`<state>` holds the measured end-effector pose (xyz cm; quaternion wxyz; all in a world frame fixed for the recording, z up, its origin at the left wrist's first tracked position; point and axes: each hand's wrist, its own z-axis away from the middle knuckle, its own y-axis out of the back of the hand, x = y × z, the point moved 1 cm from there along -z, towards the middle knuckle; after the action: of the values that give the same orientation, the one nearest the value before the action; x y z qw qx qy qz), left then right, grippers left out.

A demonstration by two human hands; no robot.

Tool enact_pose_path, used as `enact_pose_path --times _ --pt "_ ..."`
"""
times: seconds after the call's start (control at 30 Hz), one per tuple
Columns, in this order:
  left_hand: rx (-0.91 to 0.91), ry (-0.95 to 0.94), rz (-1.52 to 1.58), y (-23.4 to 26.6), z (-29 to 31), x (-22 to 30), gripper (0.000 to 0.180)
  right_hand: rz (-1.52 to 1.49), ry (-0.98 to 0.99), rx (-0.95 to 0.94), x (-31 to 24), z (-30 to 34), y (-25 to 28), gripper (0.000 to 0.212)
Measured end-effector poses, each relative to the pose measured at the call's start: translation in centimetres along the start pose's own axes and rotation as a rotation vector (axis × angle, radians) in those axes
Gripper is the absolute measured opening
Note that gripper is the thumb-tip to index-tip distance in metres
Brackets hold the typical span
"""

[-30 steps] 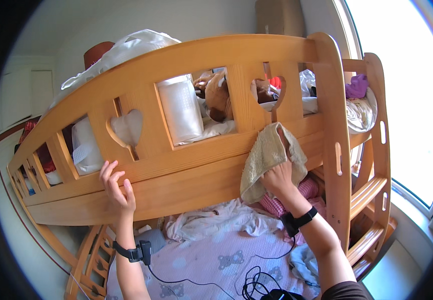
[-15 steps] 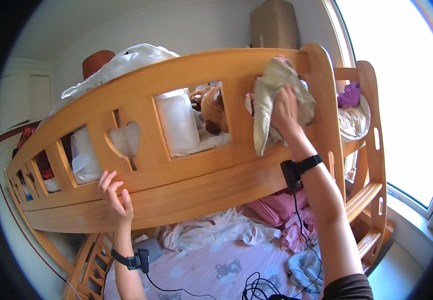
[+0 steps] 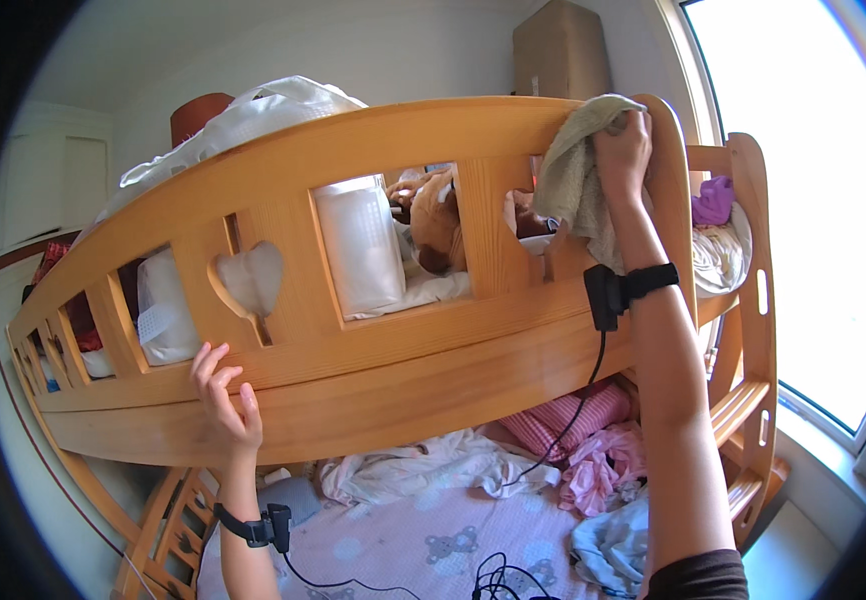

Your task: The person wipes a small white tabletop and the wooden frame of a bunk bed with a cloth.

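A pale green cloth (image 3: pixel 571 175) hangs over the top right part of the wooden bunk bed guard rail (image 3: pixel 403 345), close to the end post. My right hand (image 3: pixel 625 155) is closed on this cloth and presses it against the rail's upper edge. Part of a cut-out in the panel is covered by the cloth. Farther left, my left hand (image 3: pixel 225 400) rests against the rail's lower board with its fingers apart and nothing in it. Each wrist wears a black strap with a small box and a cable.
Behind the rail lie clear plastic-wrapped bedding (image 3: pixel 361 245) and a brown plush toy (image 3: pixel 438 225). The lower bunk's mattress (image 3: pixel 393 540) bears rumpled clothes, a pink pillow (image 3: pixel 578 415) and black cables. A ladder (image 3: pixel 738 405) stands at right by the bright window (image 3: pixel 803 200). A cardboard box (image 3: pixel 561 55) is at the back.
My right hand has moved up and right with the cloth, from the cut-out panel to the rail's top edge near the post. The left hand has hardly moved.
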<state>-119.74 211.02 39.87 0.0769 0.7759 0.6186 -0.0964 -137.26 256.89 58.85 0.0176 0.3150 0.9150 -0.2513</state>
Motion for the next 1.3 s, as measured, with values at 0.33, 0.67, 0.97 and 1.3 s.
enact_pose_path --times 0.33,0.67,0.97,1.3 --pt "0.011 0.004 0.009 -0.3 0.1 -0.2 0.016 -0.058 0.042 -0.074 0.3 0.6 -0.3 0.041" --pt "0.006 0.009 0.013 -0.2 -0.2 0.1 0.016 -0.007 0.082 -0.108 0.5 -0.1 -0.4 0.043" --pt "0.021 0.004 0.021 0.0 -0.2 0.0 0.014 -0.035 0.127 -0.084 1.1 0.5 -0.7 0.038" --pt "-0.025 -0.002 0.004 1.2 -0.5 0.9 0.013 -1.098 -0.874 0.241 -5.9 11.1 7.7 0.029"
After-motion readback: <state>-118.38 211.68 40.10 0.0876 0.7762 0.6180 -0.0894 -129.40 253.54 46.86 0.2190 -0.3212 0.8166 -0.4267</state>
